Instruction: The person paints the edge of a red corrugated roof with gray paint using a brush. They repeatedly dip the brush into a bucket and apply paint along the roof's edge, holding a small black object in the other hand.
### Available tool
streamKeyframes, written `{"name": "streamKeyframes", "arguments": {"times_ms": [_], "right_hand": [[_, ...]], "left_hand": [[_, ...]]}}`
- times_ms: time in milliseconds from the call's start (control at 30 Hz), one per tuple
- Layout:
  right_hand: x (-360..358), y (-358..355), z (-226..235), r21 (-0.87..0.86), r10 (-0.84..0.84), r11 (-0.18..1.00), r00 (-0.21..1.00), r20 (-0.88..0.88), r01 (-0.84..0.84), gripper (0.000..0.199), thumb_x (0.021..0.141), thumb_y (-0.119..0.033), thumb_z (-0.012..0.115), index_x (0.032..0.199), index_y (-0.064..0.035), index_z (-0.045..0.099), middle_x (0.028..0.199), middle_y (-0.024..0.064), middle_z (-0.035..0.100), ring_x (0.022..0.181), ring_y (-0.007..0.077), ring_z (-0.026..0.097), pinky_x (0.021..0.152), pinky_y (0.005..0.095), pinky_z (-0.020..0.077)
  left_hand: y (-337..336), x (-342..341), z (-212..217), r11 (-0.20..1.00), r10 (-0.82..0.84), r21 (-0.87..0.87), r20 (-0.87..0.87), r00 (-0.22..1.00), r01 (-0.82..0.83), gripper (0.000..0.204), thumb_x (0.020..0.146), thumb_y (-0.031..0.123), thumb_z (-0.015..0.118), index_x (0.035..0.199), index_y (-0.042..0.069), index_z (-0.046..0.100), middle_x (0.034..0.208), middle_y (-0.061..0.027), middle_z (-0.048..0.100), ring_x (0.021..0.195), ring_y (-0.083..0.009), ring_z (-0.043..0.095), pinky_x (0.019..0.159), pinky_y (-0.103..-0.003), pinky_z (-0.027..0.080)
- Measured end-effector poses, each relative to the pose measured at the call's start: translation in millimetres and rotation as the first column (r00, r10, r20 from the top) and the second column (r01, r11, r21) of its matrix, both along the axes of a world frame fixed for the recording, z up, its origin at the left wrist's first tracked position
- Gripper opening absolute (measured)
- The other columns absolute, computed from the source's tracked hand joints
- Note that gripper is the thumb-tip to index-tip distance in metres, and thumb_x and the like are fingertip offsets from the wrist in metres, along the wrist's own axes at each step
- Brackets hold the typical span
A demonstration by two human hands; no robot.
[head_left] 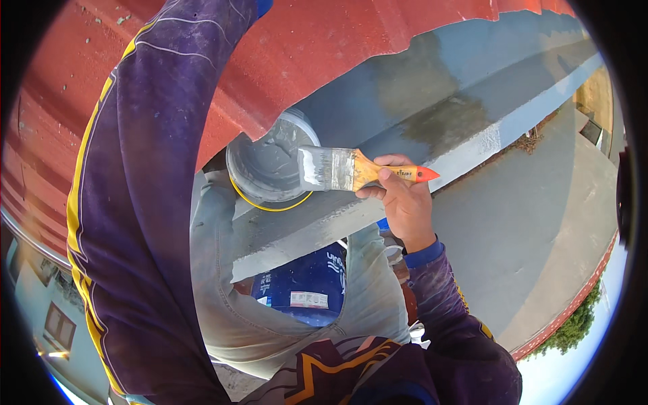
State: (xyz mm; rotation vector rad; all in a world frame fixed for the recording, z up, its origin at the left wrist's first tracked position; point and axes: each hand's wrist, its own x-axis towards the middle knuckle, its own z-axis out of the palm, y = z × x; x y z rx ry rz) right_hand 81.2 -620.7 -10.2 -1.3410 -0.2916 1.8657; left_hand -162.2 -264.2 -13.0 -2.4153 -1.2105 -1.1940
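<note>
Right hand (403, 202) grips paintbrush (351, 169) | bristles left, over pail (266, 165)

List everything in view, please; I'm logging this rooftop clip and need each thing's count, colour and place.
Paintbrush: one, wooden handle with red tip, bristles coated grey-white, centre, over the pail.
Pail: one, grey-coated inside, yellow wire handle, on the ledge at centre.
Concrete ledge: one, grey, part freshly coated, running from centre to upper right.
Corrugated roof sheet: one, red, top and left.
Blue bucket: one, below the ledge, between the knees.
Flat roof: grey, right.
Trees: green, lower right.
Right hand: holds the brush handle.
Left arm: purple sleeve with yellow stripe, reaching up; hand out of view.
</note>
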Motion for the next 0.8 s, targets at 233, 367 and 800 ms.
{"name": "streamKeyframes", "arguments": {"times_ms": [233,367,800], "right_hand": [[83.4,93.0,0.0,0.098,-0.050,0.995,0.934,0.354,0.016,0.026,0.100,-0.014,0.071,0.120,0.0017,0.065,0.111,0.0116,0.069,0.102,0.0212,0.072,0.082,0.0373,0.0646],[107.4,154.6,-87.4,0.103,0.022,0.990,0.828,0.560,-0.097,0.024,0.087,-0.014,0.075,0.108,-0.0022,0.076,0.090,0.0101,0.076,0.085,0.0156,0.075,0.073,0.0305,0.0598],[193.9,286.4,-235.6,-0.032,0.027,0.848,-0.018,0.999,-0.528,0.026,0.094,-0.025,0.059,0.088,-0.0048,0.074,0.087,0.0223,0.074,0.085,0.0438,0.072,0.078,0.0572,0.0558]], "left_hand": [[63.4,48.8,-19.9,0.986,0.167,0.016,-0.148,0.975,-0.167,0.054,0.086,0.021,0.082,0.132,0.009,0.056,0.134,-0.0168,0.062,0.136,-0.0367,0.053,0.120,-0.054,0.034],[86.3,46.2,-21.2,0.972,0.200,-0.051,-0.321,0.926,-0.227,0.056,0.090,0.043,0.077,0.134,0.013,0.062,0.135,-0.0119,0.067,0.129,-0.0328,0.061,0.111,-0.050,0.041],[85.8,73.3,-18.1,0.964,0.178,-0.088,-0.483,0.858,-0.250,0.061,0.089,0.062,0.077,0.121,0.011,0.068,0.124,-0.0081,0.075,0.114,-0.0311,0.071,0.098,-0.045,0.052]]}}
